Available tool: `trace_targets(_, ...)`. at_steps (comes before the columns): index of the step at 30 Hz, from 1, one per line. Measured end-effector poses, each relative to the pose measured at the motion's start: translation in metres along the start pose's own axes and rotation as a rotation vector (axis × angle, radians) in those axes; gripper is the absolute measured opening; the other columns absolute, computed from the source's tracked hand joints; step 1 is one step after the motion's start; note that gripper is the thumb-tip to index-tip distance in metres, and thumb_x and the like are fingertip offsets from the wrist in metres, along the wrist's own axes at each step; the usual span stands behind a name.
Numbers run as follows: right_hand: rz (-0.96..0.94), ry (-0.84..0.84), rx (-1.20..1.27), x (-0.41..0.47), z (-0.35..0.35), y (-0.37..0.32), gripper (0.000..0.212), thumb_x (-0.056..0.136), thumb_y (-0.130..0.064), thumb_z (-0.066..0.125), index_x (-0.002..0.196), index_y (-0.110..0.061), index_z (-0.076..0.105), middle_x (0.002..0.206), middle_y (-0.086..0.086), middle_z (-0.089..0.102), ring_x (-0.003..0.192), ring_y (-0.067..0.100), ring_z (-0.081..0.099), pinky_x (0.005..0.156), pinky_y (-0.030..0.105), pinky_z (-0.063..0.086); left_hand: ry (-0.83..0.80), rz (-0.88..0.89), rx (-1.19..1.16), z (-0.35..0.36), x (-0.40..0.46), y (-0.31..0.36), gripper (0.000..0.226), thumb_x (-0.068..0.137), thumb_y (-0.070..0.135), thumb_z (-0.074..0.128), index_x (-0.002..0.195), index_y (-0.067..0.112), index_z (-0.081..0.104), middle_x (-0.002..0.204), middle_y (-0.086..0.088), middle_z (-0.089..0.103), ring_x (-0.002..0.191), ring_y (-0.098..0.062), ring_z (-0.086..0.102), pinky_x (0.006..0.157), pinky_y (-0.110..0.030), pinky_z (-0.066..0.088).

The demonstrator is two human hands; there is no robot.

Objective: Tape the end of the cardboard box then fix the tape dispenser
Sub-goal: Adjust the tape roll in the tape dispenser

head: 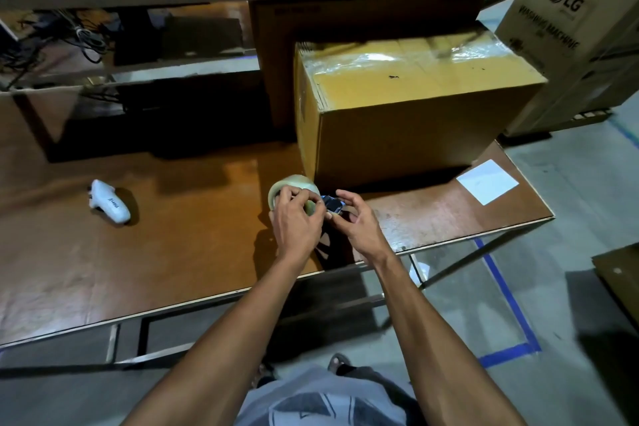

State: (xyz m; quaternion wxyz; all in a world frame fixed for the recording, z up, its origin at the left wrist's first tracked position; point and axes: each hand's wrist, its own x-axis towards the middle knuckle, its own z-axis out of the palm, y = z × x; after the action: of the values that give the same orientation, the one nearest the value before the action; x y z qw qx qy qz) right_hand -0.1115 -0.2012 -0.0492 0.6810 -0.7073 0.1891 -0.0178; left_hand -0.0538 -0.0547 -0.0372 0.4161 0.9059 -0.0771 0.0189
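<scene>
A yellow-brown cardboard box [408, 114] stands on the brown table [155, 252], with shiny clear tape across its top. In front of the box I hold the tape dispenser [332, 206], whose blue and black frame carries a roll of clear tape [292, 185]. My left hand [294, 221] grips the roll from the near side, fingers curled over it. My right hand [352, 218] pinches the dispenser's blue front part. The dispenser's black handle [326, 242] points down toward the table edge, partly hidden by my hands.
A white handheld device [109, 201] lies on the table at the left. A white sheet [487, 181] lies near the table's right corner. Shelves with boxes and cables stand behind. A large printed carton [581, 28] stands on the floor at the right, beside blue floor tape [508, 297].
</scene>
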Motion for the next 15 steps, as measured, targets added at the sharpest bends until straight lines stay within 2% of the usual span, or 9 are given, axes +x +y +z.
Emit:
trace_targets(1,-0.011,-0.011,-0.018,0.002,-0.002,0.0,0.057,0.096,-0.01,0.076,0.148,-0.013,0.053,0.138,-0.001,0.06,0.109,-0.02,0.062,0.082,0.002,0.049,0.002,-0.014,-0.009,0.0,0.001,0.002,0.015,0.095,0.033,0.076,0.105,0.023,0.077,0.115,0.005,0.049,0.114,-0.018,0.051,0.098,-0.04,0.036)
trace_targets(3,-0.018,-0.026,-0.04,0.005,-0.003,0.0,0.058,0.096,-0.01,0.076,0.149,-0.015,0.053,0.143,0.003,0.06,0.114,-0.015,0.062,0.083,0.0,0.048,-0.005,-0.009,-0.006,0.001,0.001,0.003,0.016,0.095,0.032,0.077,0.107,0.021,0.078,0.117,0.006,0.048,0.118,-0.017,0.048,0.099,-0.038,0.03)
trace_targets(4,-0.019,-0.038,-0.042,0.005,-0.003,-0.001,0.058,0.096,-0.012,0.077,0.149,-0.02,0.055,0.146,0.003,0.059,0.121,-0.008,0.061,0.087,0.004,0.051,-0.013,0.008,0.006,0.002,0.002,0.003,0.016,0.095,0.032,0.077,0.108,0.021,0.078,0.117,0.005,0.048,0.12,-0.017,0.047,0.1,-0.038,0.029)
trace_targets(7,-0.023,-0.054,-0.061,0.009,-0.006,0.0,0.056,0.094,-0.016,0.08,0.144,-0.03,0.058,0.147,0.0,0.059,0.132,0.016,0.061,0.098,0.027,0.059,-0.04,0.06,0.046,0.003,0.001,0.002,0.016,0.095,0.032,0.077,0.108,0.023,0.077,0.118,0.004,0.051,0.122,-0.018,0.046,0.102,-0.041,0.029)
trace_targets(11,-0.048,-0.069,-0.064,0.01,-0.011,-0.004,0.057,0.091,-0.014,0.083,0.141,-0.023,0.056,0.141,0.001,0.06,0.124,0.012,0.066,0.088,0.023,0.06,-0.066,0.115,0.074,0.003,0.002,0.002,0.012,0.094,0.03,0.077,0.105,0.026,0.076,0.119,0.004,0.051,0.123,-0.019,0.045,0.097,-0.04,0.025)
trace_targets(15,-0.049,-0.064,-0.139,0.014,-0.014,-0.002,0.053,0.09,-0.017,0.085,0.132,-0.025,0.054,0.136,0.005,0.061,0.128,0.015,0.066,0.102,0.033,0.059,-0.099,0.162,0.157,0.004,0.002,0.002,0.015,0.095,0.033,0.076,0.109,0.027,0.075,0.124,0.005,0.052,0.123,-0.018,0.043,0.102,-0.051,0.035)
